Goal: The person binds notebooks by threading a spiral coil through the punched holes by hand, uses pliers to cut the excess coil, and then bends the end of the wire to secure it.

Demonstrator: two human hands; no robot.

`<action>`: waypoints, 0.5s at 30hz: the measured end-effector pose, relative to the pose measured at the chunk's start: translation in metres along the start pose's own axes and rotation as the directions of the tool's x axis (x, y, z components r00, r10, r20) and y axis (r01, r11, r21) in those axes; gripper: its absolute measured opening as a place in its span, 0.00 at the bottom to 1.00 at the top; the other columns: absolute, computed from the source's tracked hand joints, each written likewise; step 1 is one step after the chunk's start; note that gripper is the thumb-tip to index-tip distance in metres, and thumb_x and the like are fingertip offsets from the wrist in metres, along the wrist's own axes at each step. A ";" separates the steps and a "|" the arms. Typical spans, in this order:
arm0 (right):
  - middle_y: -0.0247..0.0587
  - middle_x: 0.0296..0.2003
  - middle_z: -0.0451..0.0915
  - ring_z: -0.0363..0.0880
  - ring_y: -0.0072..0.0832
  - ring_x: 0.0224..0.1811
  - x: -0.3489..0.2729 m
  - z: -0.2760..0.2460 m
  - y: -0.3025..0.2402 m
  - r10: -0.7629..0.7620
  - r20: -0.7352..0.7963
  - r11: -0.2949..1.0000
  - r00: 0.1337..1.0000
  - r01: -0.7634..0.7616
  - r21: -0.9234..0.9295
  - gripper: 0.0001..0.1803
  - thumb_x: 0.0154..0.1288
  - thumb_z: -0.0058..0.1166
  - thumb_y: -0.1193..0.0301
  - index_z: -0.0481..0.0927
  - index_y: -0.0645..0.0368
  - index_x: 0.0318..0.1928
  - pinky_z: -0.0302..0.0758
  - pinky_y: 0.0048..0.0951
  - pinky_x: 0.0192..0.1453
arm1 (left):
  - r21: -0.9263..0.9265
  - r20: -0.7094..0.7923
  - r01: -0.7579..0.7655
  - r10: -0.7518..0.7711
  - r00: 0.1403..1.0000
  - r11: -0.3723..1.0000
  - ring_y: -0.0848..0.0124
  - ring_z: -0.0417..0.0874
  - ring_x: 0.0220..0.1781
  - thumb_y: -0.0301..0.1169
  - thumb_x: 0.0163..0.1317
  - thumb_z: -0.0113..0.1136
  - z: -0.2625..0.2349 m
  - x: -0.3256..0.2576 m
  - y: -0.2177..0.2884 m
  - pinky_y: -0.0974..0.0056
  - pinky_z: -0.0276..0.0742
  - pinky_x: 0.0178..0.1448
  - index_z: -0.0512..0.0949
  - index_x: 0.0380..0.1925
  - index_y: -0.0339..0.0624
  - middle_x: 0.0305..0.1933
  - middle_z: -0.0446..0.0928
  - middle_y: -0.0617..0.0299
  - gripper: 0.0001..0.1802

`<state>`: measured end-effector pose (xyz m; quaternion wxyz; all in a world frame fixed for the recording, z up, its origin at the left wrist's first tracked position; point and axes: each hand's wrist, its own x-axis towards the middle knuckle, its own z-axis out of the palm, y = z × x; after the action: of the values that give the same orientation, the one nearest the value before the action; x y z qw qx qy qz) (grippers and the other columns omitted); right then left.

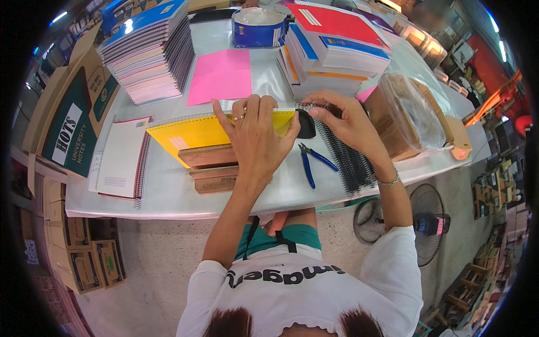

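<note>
A yellow-covered notebook [191, 137] with a row of punched holes along its top edge stands in a slotted wooden block [210, 171]. My left hand [255, 132] grips that edge, fingers over it and thumb on the front cover. At the edge's right end, my right hand [351, 121] pinches a dark spiral binding coil [310, 105] between thumb and finger. Just below this coil lies a black rounded object [306, 126], its kind unclear. Blue-handled cutting pliers [310, 163] rest on the table, and a bundle of black coils [351, 165] lies under my right forearm.
Tall notebook stacks stand at the back left [154, 62] and back right [337, 48]. Between them are a pink sheet [222, 78] and a blue pack [258, 28]. Bound notebooks [120, 157] lie left. A cardboard box [401, 121] with plastic stands right; a floor fan [429, 222] is below.
</note>
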<state>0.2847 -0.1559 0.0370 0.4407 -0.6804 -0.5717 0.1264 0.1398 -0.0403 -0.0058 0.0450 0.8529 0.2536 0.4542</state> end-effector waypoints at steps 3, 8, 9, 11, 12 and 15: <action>0.33 0.34 0.80 0.67 0.17 0.27 0.002 0.002 -0.002 -0.028 -0.001 1.000 1.000 0.028 -0.010 0.11 0.64 0.57 0.69 0.80 0.61 0.44 0.66 0.20 0.31 | -0.014 -0.041 -0.023 0.022 0.999 1.000 0.63 0.69 0.47 0.46 0.50 0.65 0.000 -0.002 -0.001 0.38 0.36 0.72 0.76 0.31 0.46 0.36 0.72 0.64 0.17; 0.36 0.33 0.80 0.70 0.24 0.30 -0.002 -0.002 -0.005 -0.098 0.098 0.995 0.990 0.099 -0.008 0.10 0.61 0.59 0.71 0.82 0.60 0.42 0.67 0.24 0.36 | -0.037 -0.086 -0.054 0.051 0.995 0.998 0.66 0.68 0.47 0.47 0.47 0.69 0.003 -0.019 -0.002 0.40 0.34 0.71 0.79 0.30 0.54 0.35 0.72 0.69 0.15; 0.36 0.33 0.79 0.73 0.25 0.33 -0.002 -0.005 -0.012 -0.067 0.147 0.997 0.987 0.071 -0.019 0.10 0.59 0.59 0.72 0.83 0.59 0.42 0.68 0.26 0.41 | -0.027 -0.112 -0.072 0.068 0.991 0.997 0.67 0.68 0.48 0.48 0.46 0.70 0.005 -0.028 -0.004 0.41 0.33 0.71 0.80 0.30 0.56 0.35 0.72 0.71 0.15; 0.35 0.33 0.78 0.75 0.28 0.37 -0.003 -0.007 -0.020 -0.094 0.224 0.991 0.970 0.113 -0.071 0.10 0.57 0.61 0.73 0.84 0.58 0.41 0.68 0.29 0.47 | 0.017 -0.166 -0.110 0.111 0.980 0.994 0.69 0.67 0.50 0.49 0.44 0.71 0.010 -0.048 -0.011 0.41 0.31 0.71 0.81 0.31 0.61 0.37 0.73 0.73 0.15; 0.35 0.33 0.78 0.75 0.29 0.38 -0.006 -0.008 -0.022 -0.142 0.250 0.978 0.958 0.175 -0.114 0.10 0.56 0.61 0.74 0.84 0.56 0.40 0.67 0.30 0.49 | 0.043 -0.191 -0.131 0.137 0.972 0.990 0.70 0.67 0.51 0.50 0.43 0.72 0.013 -0.059 -0.014 0.41 0.30 0.71 0.81 0.31 0.64 0.38 0.74 0.74 0.15; 0.32 0.33 0.76 0.72 0.29 0.41 -0.013 -0.006 -0.026 -0.190 0.327 0.943 0.926 0.265 -0.200 0.10 0.53 0.62 0.74 0.85 0.52 0.38 0.60 0.33 0.55 | 0.083 -0.248 -0.160 0.176 0.952 0.984 0.72 0.66 0.53 0.51 0.41 0.72 0.020 -0.084 -0.020 0.42 0.29 0.72 0.82 0.34 0.70 0.41 0.75 0.77 0.16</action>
<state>0.2674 -0.1715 0.0550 0.2737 -0.6297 -0.7192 0.1066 0.1094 -0.0593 -0.0864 -0.0533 0.8069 0.1976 0.5540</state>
